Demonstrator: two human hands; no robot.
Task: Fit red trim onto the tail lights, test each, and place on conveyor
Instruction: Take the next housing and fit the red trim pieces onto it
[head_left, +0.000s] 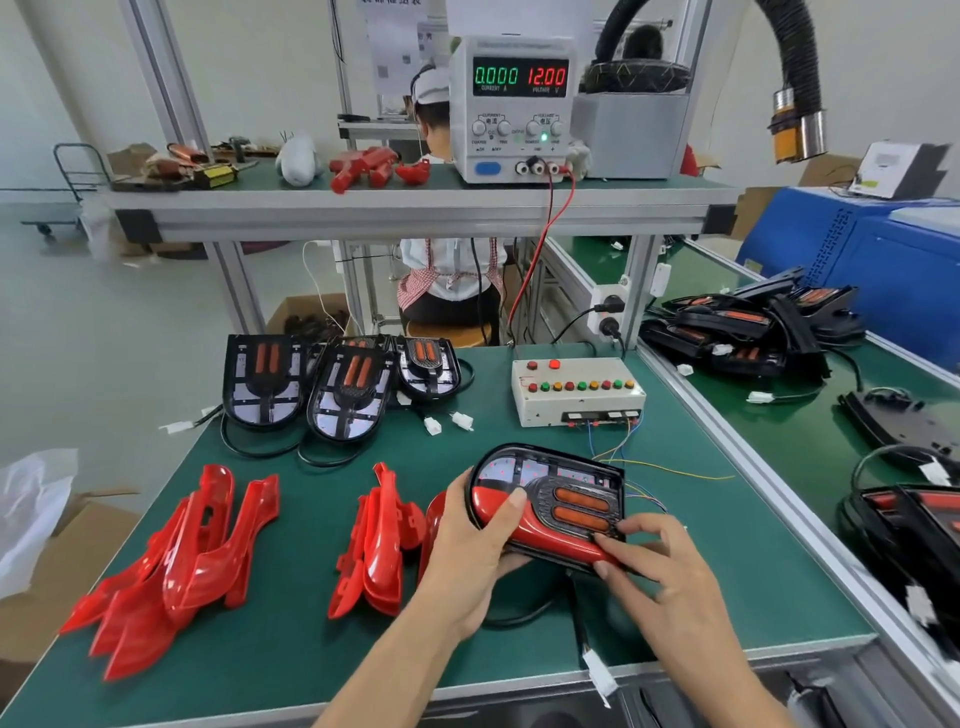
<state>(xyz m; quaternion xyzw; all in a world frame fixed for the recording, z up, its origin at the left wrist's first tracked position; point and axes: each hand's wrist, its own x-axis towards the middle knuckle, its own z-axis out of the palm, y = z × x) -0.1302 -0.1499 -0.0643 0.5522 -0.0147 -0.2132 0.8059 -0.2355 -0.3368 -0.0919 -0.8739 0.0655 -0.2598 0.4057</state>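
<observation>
Seating red trim (524, 525) onto tail light (550, 499) held just above green surface (291, 649): left hand (467, 551) grip wrapped round housing end, thumb on trim; right hand (660, 566) fingertips pressing trim's lower edge; advisable: press evenly along edge, steady housing.

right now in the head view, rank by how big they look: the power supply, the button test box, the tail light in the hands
1. Tail light, though nearness to the camera inflates it.
2. Power supply, similar in apparent size; farther off, so these two cannot be firmly ranked.
3. Button test box, clearly smallest.
</observation>
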